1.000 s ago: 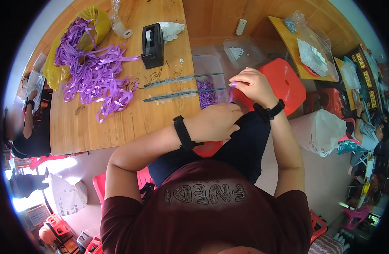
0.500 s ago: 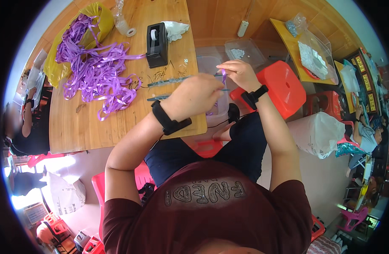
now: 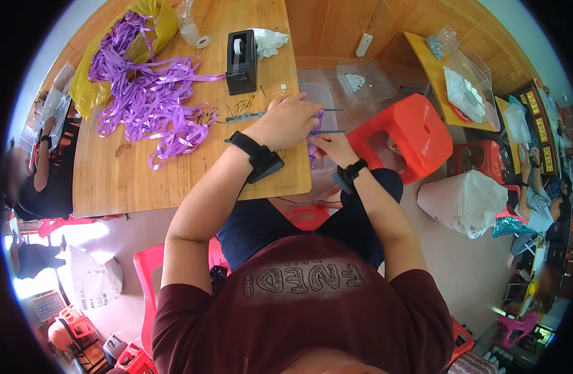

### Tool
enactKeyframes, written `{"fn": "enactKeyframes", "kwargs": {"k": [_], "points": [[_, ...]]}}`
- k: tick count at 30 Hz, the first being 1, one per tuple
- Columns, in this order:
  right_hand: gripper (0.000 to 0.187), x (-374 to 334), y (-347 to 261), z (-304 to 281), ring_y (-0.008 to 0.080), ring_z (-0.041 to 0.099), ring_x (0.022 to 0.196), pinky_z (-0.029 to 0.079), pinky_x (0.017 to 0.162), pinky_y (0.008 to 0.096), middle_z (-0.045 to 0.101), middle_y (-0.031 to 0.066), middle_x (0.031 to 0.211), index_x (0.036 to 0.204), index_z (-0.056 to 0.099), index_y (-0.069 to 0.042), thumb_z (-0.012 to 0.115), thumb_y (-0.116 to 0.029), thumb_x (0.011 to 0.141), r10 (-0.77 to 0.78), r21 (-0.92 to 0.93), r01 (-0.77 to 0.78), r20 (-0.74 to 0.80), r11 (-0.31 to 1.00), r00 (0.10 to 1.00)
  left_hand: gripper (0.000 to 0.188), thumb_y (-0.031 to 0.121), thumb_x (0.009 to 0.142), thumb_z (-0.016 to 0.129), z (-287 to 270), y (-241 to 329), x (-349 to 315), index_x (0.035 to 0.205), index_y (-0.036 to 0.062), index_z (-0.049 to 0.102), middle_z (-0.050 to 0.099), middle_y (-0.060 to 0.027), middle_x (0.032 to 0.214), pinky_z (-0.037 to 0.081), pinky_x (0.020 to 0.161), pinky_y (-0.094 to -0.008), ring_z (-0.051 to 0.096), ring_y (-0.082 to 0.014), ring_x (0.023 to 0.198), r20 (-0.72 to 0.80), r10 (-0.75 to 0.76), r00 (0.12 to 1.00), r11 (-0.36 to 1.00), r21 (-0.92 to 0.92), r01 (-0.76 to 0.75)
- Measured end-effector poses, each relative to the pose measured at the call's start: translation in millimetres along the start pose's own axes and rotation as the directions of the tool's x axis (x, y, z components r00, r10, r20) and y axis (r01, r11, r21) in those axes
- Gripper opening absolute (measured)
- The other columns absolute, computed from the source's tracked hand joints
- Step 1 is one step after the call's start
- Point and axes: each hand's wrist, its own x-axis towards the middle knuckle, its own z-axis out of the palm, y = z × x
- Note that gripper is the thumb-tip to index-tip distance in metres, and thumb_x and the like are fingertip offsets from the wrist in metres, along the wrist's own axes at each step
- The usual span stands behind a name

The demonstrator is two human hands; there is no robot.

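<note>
Two thin dark rods stick out past the right edge of the wooden table. Over them, my left hand is closed, its fingertips at a purple ribbon wound about the rods. Just below and to the right, my right hand pinches the ribbon beside the nearer rod; its fingertips are partly hidden. More purple ribbon lies in a loose heap on the table, spilling from a yellow plastic bag. One strand runs toward a black tape dispenser.
A clear plastic bin stands below the rods, with purple pieces in it. To the right are a red stool and a white sack. A tape roll and crumpled white tissue lie at the table's back.
My right hand has come down and left with the ribbon, from beyond the far rod to beside the nearer one. My left hand has shifted slightly and lies over the rods.
</note>
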Motion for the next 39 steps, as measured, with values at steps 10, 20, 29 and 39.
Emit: {"fn": "enactKeyframes", "kwargs": {"k": [10, 20, 29, 39], "points": [[0.041, -53.8, 86.5, 20.3, 0.0175, 0.062, 0.049, 0.052, 0.044, 0.03, 0.069, 0.0127, 0.071, 0.087, 0.065, 0.002, 0.07, -0.038, 0.092, 0.475, -0.004, -0.476, 0.047, 0.88, 0.878, 0.04, 0.021, 0.097, 0.053, -2.4, 5.3, 3.5, 0.134, 0.0064, 0.059, 0.06, -0.0186, 0.133, 0.039, 0.108, -0.0458, 0.049, -0.0346, 0.133, -0.044, 0.003, 0.999, 1.0, 0.031, -0.002], [0.043, -99.8, 76.5, 18.0, 0.016, 0.064, 0.054, 0.054, 0.049, 0.0284, 0.07, 0.0115, 0.075, 0.103, 0.07, 0.0, 0.07, -0.041, 0.092, 0.528, -0.09, -0.536, 0.372, 0.839, 0.763, 0.029, 0.017, 0.097, 0.056, 48.7, 92.2, -104.5, 0.121, 0.0015, 0.061, 0.067, -0.0155, 0.108, 0.051, 0.087, -0.0391, 0.065, -0.0318, 0.099, 0.294, 0.139, 0.946, 0.851, -0.524, 0.038], [0.039, -143.5, 30.5, 35.6, 0.0129, 0.064, 0.048, 0.052, 0.044, 0.023, 0.067, 0.0073, 0.063, 0.101, 0.071, 0.001, 0.067, -0.037, 0.096, 0.444, -0.018, -0.518, 0.542, 0.855, 0.713, 0.027, 0.027, 0.097, 0.062, 183.0, 39.2, -108.2, 0.104, 0.0015, 0.067, 0.069, -0.0118, 0.088, 0.053, 0.071, -0.0334, 0.068, -0.0217, 0.081, 0.318, -0.191, 0.929, 0.471, -0.8, 0.371], [0.035, -146.7, 51.0, 37.4, 0.0116, 0.059, 0.043, 0.047, 0.04, 0.0245, 0.065, 0.0058, 0.059, 0.098, 0.071, 0.003, 0.066, -0.031, 0.097, 0.417, 0.295, -0.606, 0.507, 0.739, 0.755, 0.032, 0.032, 0.096, 0.062, 146.2, 52.8, -134.3, 0.089, 0.0006, 0.064, 0.066, -0.0175, 0.074, 0.052, 0.063, -0.0403, 0.067, -0.0312, 0.068, 0.045, -0.301, 0.953, 0.862, -0.415, 0.292]]}}
